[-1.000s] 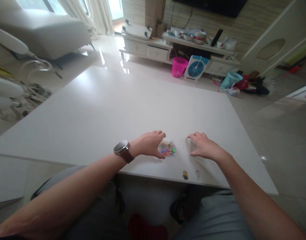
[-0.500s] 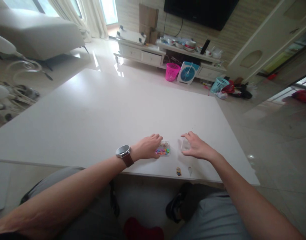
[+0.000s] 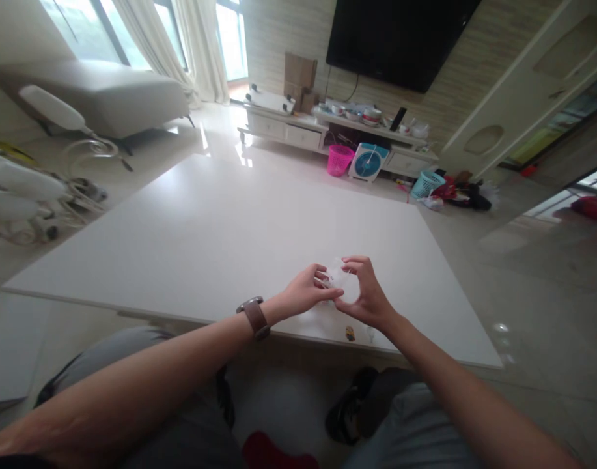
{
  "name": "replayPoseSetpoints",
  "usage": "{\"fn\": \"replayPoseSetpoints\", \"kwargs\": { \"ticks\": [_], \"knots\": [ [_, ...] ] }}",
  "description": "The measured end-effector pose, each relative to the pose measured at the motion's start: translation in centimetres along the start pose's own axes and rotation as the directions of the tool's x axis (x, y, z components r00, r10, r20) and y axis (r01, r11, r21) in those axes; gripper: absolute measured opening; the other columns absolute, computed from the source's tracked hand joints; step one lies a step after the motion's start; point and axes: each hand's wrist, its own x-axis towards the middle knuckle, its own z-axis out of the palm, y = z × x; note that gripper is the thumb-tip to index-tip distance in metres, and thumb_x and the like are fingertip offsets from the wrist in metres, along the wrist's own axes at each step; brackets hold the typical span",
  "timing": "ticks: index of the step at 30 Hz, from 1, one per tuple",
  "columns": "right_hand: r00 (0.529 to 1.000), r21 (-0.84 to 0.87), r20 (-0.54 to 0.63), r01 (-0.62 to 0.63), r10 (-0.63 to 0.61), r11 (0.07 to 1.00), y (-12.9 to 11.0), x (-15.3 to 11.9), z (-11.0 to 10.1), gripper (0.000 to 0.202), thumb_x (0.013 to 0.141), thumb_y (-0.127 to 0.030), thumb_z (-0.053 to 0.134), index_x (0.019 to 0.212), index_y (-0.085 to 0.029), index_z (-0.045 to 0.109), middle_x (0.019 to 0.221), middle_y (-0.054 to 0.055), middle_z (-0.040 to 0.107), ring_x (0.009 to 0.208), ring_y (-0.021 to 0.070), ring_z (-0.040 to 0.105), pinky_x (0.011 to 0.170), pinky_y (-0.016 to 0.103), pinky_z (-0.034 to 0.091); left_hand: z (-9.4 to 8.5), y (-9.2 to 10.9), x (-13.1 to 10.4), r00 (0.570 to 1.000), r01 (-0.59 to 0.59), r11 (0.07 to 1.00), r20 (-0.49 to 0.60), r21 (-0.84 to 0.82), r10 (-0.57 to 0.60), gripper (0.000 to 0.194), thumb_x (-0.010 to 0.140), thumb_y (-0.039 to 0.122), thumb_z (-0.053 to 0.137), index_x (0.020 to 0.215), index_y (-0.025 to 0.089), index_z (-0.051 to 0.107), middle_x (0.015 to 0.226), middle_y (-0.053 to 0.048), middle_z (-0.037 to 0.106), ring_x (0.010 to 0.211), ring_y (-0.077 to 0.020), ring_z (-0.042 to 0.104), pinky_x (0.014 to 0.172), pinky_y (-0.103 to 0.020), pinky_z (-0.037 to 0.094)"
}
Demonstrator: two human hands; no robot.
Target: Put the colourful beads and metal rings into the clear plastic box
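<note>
My left hand (image 3: pixel 314 288) has its fingers and thumb around a small clear plastic box (image 3: pixel 333 273), above the table's near edge. The colourful pieces seen in this box earlier are now hidden behind my fingers. My right hand (image 3: pixel 369 294) curves in a C shape on the other side, thumb and fingertips at the edges of a clear plastic lid (image 3: pixel 347 281). Lid and box meet between the hands; see-through plastic blurs where one ends. Below them on the table lie a small yellow-and-blue cartoon figure (image 3: pixel 349 333) and a pale, small piece (image 3: pixel 370 334).
The large white table (image 3: pixel 220 228) stretches away in front of me. Beyond it stand a pink basket (image 3: pixel 340 160), a blue-and-white fan (image 3: pixel 368 161), a light blue basket (image 3: pixel 426 184) and a low cabinet (image 3: pixel 303 135). White chairs (image 3: pixel 25 176) are at the left.
My right hand has moved left with the clear lid, up to the box. My left hand has turned and now grips the box, which has come up and to the right.
</note>
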Motion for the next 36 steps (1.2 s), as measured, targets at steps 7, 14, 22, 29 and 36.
{"fn": "replayPoseSetpoints", "kwargs": {
  "ticks": [7,14,22,29,36],
  "knots": [
    [0.992,0.048,0.124,0.021,-0.027,0.999,0.8,0.5,0.6,0.067,0.080,-0.031,0.074,0.138,-0.025,0.041,0.139,0.015,0.045,0.132,0.0300,0.045,0.097,0.048,0.054,-2.3,-0.3,-0.1,0.956,-0.254,0.843,-0.007,0.474,0.292,0.049,0.064,0.034,0.083,0.107,0.017,0.066,0.101,-0.008,0.071,0.091,-0.0224,0.067,0.082,-0.035,0.055],
    [0.967,-0.028,0.252,-0.028,0.034,0.999,3.1,0.6,1.7,0.058,0.081,-0.036,0.076,0.131,-0.019,0.053,0.121,0.013,0.064,0.113,0.0285,0.058,0.100,0.049,0.048,-2.5,-0.9,1.0,0.931,-0.336,0.592,0.162,0.732,0.327,0.049,0.073,0.037,0.074,0.117,0.019,0.064,0.110,-0.010,0.067,0.100,-0.0263,0.065,0.084,-0.034,0.052],
    [0.939,0.024,0.307,-0.172,0.156,0.985,5.3,0.2,3.7,0.066,0.073,-0.047,0.083,0.127,-0.016,0.058,0.120,0.012,0.067,0.110,0.0264,0.060,0.098,0.042,0.047,-2.5,-2.6,2.9,0.937,-0.340,0.513,0.239,0.788,0.255,0.042,0.074,0.048,0.074,0.100,0.016,0.068,0.097,-0.011,0.067,0.089,-0.0241,0.064,0.080,-0.033,0.050],
    [0.925,0.057,0.331,-0.214,0.184,0.975,6.5,0.0,4.8,0.064,0.062,-0.035,0.089,0.118,-0.019,0.064,0.110,0.008,0.069,0.100,0.0255,0.064,0.090,0.038,0.049,-2.7,-3.5,3.3,0.934,-0.356,0.505,0.279,0.786,0.224,0.029,0.071,0.035,0.075,0.093,0.016,0.070,0.089,-0.008,0.068,0.082,-0.0217,0.064,0.075,-0.029,0.048],
    [0.923,0.040,0.321,-0.235,0.211,0.971,6.4,-0.1,4.9,0.069,0.056,-0.030,0.092,0.118,-0.019,0.064,0.112,0.008,0.068,0.103,0.0258,0.062,0.092,0.038,0.048,-2.8,-3.6,3.5,0.955,-0.294,0.533,0.229,0.793,0.187,0.044,0.060,0.035,0.087,0.097,0.017,0.071,0.094,-0.007,0.071,0.089,-0.0254,0.065,0.080,-0.032,0.048]
  ]
}}
